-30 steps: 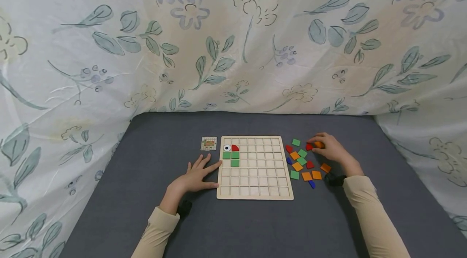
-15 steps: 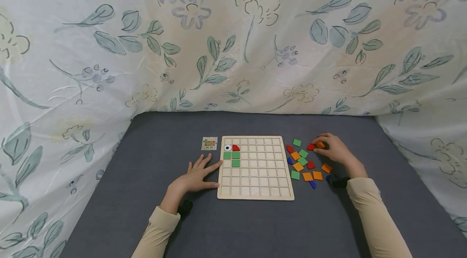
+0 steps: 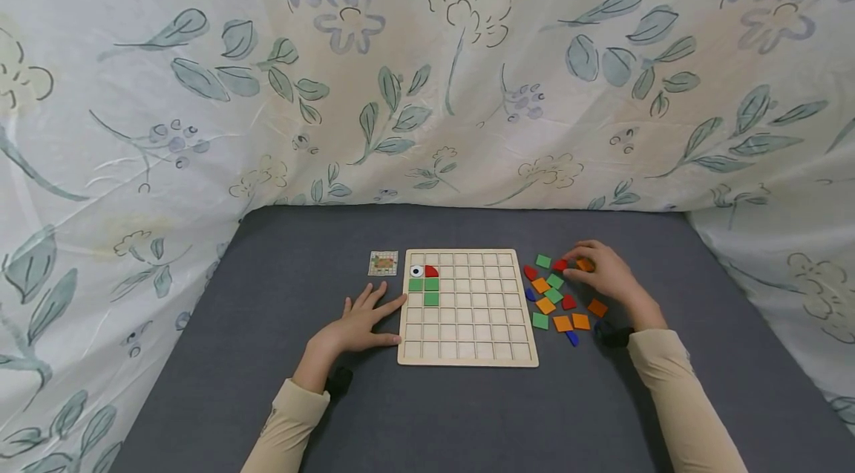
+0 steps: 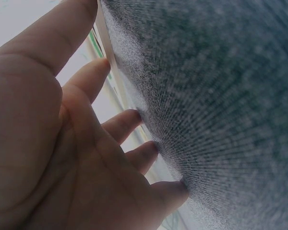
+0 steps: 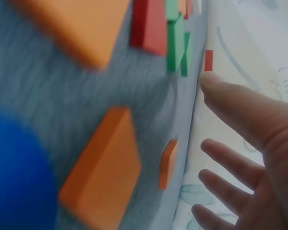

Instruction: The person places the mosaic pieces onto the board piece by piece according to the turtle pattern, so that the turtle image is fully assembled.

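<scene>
My left hand point(image 3: 354, 327) lies with spread, straight fingers at the left edge of a wooden grid board point(image 3: 477, 313), thumb and forefinger touching its rim. On the board's upper left cells are a white eye tile point(image 3: 417, 272), a red quarter-round tile point(image 3: 431, 272) and three green square tiles point(image 3: 431, 298). My right hand point(image 3: 606, 274) pinches a red tile point(image 3: 559, 265) by thumb and forefinger, over the far side of the loose pieces. In the right wrist view this red tile point(image 5: 209, 60) shows at the thumb tip, against the curtain. An orange tile point(image 3: 585, 265) lies under the hand.
Loose green point(image 3: 540, 321), orange point(image 3: 563, 323), red point(image 3: 568, 301) and blue point(image 3: 572, 338) tiles are scattered right of the board. A small pattern card point(image 3: 384, 263) lies at the board's upper left. A floral curtain point(image 3: 427, 87) hangs behind the grey tabletop point(image 3: 427, 421).
My right hand has gripped the red tile and shifted slightly left and away from me with it. The left hand has stayed at the board's edge.
</scene>
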`<state>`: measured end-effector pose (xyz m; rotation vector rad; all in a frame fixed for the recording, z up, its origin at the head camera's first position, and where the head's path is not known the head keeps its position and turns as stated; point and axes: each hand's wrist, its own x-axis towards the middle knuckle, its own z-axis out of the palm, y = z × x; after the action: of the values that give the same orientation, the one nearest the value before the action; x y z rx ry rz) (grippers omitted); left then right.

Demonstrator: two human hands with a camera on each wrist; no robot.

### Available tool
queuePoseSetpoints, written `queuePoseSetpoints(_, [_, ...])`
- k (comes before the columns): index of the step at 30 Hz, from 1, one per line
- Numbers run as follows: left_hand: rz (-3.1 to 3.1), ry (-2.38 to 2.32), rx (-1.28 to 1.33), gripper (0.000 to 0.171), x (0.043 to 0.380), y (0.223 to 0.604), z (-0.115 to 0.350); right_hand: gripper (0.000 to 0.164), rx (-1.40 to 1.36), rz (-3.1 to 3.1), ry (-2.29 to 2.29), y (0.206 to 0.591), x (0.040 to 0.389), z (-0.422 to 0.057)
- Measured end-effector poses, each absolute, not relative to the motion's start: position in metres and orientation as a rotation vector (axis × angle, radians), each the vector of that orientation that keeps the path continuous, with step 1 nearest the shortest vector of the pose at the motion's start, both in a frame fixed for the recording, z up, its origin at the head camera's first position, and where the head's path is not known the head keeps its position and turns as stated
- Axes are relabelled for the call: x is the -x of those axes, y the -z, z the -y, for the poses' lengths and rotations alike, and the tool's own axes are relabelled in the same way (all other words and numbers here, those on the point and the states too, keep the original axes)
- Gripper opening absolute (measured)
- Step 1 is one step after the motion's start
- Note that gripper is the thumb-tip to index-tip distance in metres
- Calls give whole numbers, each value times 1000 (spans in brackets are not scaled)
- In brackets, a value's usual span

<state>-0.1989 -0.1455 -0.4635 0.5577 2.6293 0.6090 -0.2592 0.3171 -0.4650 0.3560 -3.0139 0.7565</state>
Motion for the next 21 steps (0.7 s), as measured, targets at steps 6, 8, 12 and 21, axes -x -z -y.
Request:
queuePoseSetpoints(6, [-2628,-609,-562,73,199,464,146,32,-356,2988,-796,460,259,-302])
queuePoseSetpoints(8, [-2629,-607,-561,73,199,464,146,31,-372,2977,-803,459,259,-297])
queuePoseSetpoints(12, [-2631,-608,-558,73,200,465,146,31,-416,2955,-814,457,261,-286])
queuePoseSetpoints(21, [-2627,-611,-565,73,200,465,147,31,-485,2946,-882,460,268,-253])
